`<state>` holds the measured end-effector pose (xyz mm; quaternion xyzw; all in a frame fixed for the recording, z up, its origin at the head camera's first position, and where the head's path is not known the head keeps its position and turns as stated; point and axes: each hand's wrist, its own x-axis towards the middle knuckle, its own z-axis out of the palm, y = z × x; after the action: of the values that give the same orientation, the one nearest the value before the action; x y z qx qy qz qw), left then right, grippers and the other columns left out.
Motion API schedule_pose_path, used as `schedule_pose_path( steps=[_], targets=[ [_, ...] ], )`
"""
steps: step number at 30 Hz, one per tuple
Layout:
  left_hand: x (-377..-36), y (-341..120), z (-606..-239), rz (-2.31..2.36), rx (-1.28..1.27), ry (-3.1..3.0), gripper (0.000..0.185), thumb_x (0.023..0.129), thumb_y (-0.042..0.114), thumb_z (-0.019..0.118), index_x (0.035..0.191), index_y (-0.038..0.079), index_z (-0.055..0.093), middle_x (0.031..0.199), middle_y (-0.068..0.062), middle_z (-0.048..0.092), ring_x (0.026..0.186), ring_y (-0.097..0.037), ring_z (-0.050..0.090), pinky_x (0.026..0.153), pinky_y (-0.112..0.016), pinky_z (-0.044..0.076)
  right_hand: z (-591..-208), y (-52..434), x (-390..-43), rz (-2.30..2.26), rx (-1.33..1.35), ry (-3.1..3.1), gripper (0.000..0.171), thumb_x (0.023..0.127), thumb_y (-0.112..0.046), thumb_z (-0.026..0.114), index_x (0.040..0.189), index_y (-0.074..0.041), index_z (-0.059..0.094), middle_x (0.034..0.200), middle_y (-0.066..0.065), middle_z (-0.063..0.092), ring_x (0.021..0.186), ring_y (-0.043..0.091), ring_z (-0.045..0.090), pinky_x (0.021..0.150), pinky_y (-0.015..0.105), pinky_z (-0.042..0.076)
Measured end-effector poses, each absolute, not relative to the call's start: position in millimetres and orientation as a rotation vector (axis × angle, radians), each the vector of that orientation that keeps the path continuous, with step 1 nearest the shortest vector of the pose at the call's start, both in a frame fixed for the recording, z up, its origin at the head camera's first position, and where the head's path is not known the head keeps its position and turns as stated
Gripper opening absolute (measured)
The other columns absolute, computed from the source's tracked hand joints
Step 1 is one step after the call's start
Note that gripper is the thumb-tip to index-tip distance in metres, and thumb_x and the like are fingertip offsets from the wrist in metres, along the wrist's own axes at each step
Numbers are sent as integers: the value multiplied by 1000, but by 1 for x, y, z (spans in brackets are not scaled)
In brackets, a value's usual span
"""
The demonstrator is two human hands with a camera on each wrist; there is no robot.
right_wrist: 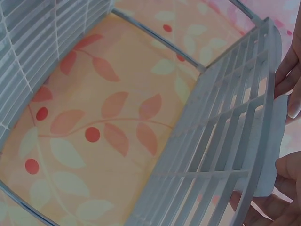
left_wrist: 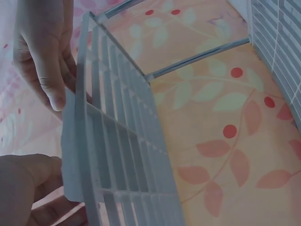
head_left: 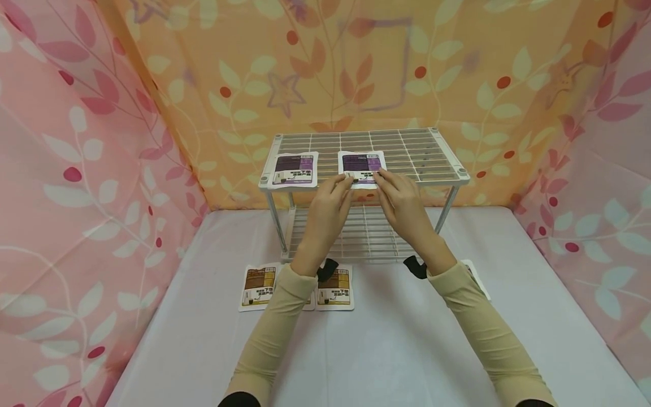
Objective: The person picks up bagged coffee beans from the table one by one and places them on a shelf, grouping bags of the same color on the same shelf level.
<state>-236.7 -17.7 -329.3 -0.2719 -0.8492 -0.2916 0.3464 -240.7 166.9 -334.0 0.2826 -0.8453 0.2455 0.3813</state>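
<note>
The flat white packet with the purple label [head_left: 361, 168] lay on the top shelf of the white wire rack [head_left: 437, 161], near the middle of its near edge, and you had both hands on it. Your left hand [head_left: 328, 208] pinched its near left corner between thumb and fingertips; your right hand [head_left: 402, 204] pinched its near right corner the same way. From the left wrist view the packet's pale edge [left_wrist: 70, 160] showed jutting out past the shelf rim, with your right hand's fingers [left_wrist: 44, 61] at its far end and your left thumb close under the camera. The right wrist view showed the same overhang [right_wrist: 273, 155], your fingers curled at its edge.

A second white packet with a purple label [head_left: 294, 169] lay flat on the same shelf to the left, just beside the one you held and not touching it. The rack's lower wire shelf [head_left: 356, 237] sat beneath your hands.

On the white table [head_left: 386, 350], just in front of the rack, lay two white packets with brown and yellow labels: one on the left [head_left: 258, 287] and one [head_left: 335, 289] to its right, your left forearm crossing between them. Another white packet [head_left: 478, 277] peeked out behind your right forearm. Leaf-patterned cloth, orange [head_left: 356, 56] at the back and pink [head_left: 76, 198] at the sides, enclosed the table.
</note>
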Motion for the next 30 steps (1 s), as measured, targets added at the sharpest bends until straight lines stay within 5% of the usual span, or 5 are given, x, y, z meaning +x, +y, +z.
schedule_pose_path(
  steps=[30],
  targets=[
    [-243,-6,-319,-620,-535,-2357,29,95,20,52,119,7,61,121,-15,57,113,-28,53,96,-36,46,-330,161,-250,570,621,-2249,32,96,-16,50,126,-6,58,128,13,55,117,33,49,101,54,31]
  ],
)
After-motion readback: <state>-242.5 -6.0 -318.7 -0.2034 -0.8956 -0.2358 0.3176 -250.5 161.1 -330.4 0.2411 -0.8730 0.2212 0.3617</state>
